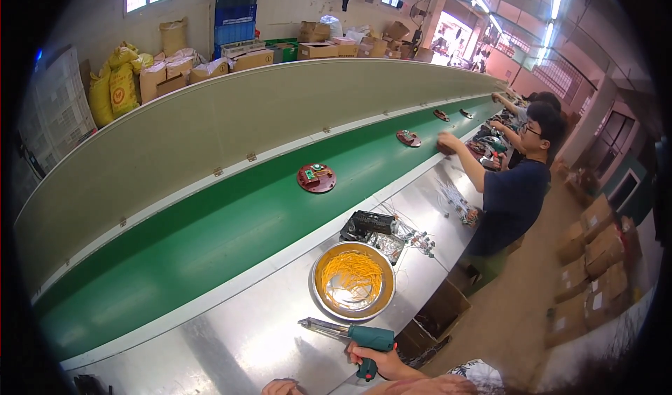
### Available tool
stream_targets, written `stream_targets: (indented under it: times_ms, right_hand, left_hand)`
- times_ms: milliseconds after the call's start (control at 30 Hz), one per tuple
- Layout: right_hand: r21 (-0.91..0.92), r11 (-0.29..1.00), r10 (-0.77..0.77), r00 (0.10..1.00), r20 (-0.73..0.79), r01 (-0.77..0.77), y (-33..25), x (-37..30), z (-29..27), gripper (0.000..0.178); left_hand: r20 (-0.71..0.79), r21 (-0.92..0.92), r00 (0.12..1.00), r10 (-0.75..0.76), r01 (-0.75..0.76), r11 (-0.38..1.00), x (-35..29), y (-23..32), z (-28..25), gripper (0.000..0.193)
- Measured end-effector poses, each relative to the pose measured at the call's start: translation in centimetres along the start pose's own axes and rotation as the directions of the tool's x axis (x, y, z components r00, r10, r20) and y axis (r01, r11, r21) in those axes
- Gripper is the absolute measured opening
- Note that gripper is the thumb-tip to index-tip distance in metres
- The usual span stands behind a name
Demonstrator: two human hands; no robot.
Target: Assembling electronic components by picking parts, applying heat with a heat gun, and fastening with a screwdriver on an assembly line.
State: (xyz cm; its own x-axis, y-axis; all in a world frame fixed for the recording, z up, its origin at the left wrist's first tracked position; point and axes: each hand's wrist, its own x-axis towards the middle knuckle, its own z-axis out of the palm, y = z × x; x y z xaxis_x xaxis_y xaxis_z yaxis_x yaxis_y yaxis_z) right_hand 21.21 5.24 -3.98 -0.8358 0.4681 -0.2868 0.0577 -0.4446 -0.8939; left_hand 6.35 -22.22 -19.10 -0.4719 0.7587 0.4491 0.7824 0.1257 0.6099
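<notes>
My right hand (373,364) is closed around the handle of a dark green soldering gun (371,337). The gun's metal tip points left, just in front of a round metal bowl (316,293). Thin yellow-orange wires (352,272) lie in a loose heap inside that bowl. At the lower edge of the view, my left hand (281,388) rests on the metal table (231,339). Only its fingers show; they lie on the surface with nothing seen in them.
A green conveyor belt (231,234) carries round dark red parts, the nearest with a green circuit board (316,178). Beyond the bowl lie a black box (371,221) and loose wired parts (420,242). A co-worker (514,185) reaches toward the belt. Cardboard boxes (595,276) stand right.
</notes>
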Motion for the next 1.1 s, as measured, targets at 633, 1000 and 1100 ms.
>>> stream_targets:
  times_ms: [633, 1000, 1100]
  right_hand:
    - [0.009, 1.0, 0.014, 1.0, 0.009, -0.014, -0.1, 0.0, 0.0, 0.013]
    - [-0.005, 1.0, 0.011, 1.0, 0.02, -0.011, -0.5, -0.1, 0.1, 0.014]
    - [-0.005, 1.0, 0.003, 1.0, 0.03, -0.003, -0.2, 0.0, 0.1, 0.015]
  left_hand:
    - [-0.375, 0.222, 0.923, 0.086, -0.001, 0.975, 3.7, 5.6, -1.0, 0.021]
    - [-0.399, -0.093, 0.892, -0.214, 0.192, 0.977, 2.0, 5.0, 0.0, 0.026]
    - [-0.479, -0.121, 0.84, -0.254, 0.224, 0.967, 2.6, 5.8, 0.1, 0.024]
